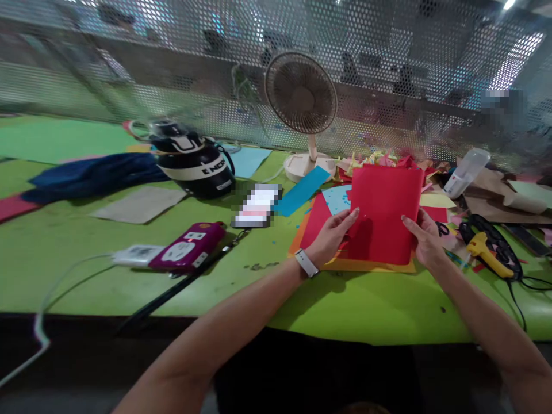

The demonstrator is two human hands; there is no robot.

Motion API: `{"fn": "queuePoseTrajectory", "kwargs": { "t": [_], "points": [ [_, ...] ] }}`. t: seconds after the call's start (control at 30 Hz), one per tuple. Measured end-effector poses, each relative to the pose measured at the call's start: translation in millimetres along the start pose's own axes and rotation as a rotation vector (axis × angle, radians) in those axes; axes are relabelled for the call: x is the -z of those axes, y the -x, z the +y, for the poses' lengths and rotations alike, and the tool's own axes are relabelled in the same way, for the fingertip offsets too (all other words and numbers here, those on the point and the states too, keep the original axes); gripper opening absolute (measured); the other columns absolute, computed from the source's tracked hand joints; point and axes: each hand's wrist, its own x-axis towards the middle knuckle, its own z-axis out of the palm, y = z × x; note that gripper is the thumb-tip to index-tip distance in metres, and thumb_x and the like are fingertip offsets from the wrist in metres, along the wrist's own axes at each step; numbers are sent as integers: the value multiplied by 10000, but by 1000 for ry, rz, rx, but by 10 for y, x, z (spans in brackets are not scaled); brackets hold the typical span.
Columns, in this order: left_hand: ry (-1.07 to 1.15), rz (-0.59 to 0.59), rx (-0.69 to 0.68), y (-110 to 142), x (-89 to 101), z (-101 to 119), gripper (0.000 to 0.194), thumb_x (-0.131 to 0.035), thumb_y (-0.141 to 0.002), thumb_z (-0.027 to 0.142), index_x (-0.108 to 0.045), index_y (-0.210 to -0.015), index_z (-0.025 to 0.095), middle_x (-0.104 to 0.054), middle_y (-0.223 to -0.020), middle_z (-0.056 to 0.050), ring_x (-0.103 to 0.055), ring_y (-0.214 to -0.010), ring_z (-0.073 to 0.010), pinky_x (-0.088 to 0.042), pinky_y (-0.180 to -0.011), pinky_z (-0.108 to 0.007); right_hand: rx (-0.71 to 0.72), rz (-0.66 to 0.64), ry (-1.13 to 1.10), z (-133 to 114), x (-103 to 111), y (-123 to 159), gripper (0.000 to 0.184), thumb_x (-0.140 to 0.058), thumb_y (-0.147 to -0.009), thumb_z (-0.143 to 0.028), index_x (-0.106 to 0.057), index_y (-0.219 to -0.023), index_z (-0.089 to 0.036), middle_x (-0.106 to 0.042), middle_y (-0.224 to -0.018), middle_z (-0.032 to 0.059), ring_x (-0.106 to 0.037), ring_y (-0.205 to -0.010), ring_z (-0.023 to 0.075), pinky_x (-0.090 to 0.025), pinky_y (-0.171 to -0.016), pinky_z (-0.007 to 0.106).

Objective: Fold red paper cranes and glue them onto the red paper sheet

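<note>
Keeping the red paper flat probably needed even pressure where left hand and right hand pinched its sides.

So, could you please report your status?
Left hand, right hand: holding red paper by its side edges. Orange sheet behind it. Glue gun off to the right.
</note>
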Motion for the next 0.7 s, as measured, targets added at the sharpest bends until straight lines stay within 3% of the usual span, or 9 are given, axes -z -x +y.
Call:
{"fn": "queuePoseTrajectory", "kwargs": {
  "t": [0.13, 0.33, 0.57, 0.7],
  "points": [
    [-114, -55, -117, 30, -29, -5, 484, -825, -641, 627, -713, -758, 172, -656, -687, -2, -540, -629, -110, -431, -551, -228, 140, -18, 28, 3, 29, -6, 499, -861, -679, -455, -650, -1094, -276, -749, -1119, 34, -693, -1030, 234, -563, -969, 447],
    [-259, 29, -331, -13, 24, -17, 517, -775, -712, 628, -583, -565, 171, -469, -530, 45, -367, -520, -75, -318, -480, -231, 203, -127, 131, 28, 93, -29, 397, -832, -736, -442, -665, -1056, -275, -744, -1056, 35, -694, -952, 207, -580, -930, 435],
    [-185, -7, -448, -75, 46, -88, 440, -820, -727, 525, -690, -1005, 208, -706, -853, -24, -642, -769, -166, -532, -669, -277, 180, -201, 246, 18, 117, -66, 396, -813, -749, -435, -653, -1077, -281, -735, -1107, 42, -687, -1034, 229, -548, -1009, 474],
    [-250, -54, -413, -82, 69, -144, 424, -723, -829, 534, -672, -1071, 189, -728, -990, -75, -678, -896, -216, -574, -788, -347, 152, -189, 252, 52, 109, -70, 449, -813, -740, -434, -630, -1127, -298, -719, -1176, 42, -665, -1123, 252, -536, -1030, 472]
  ]
}}
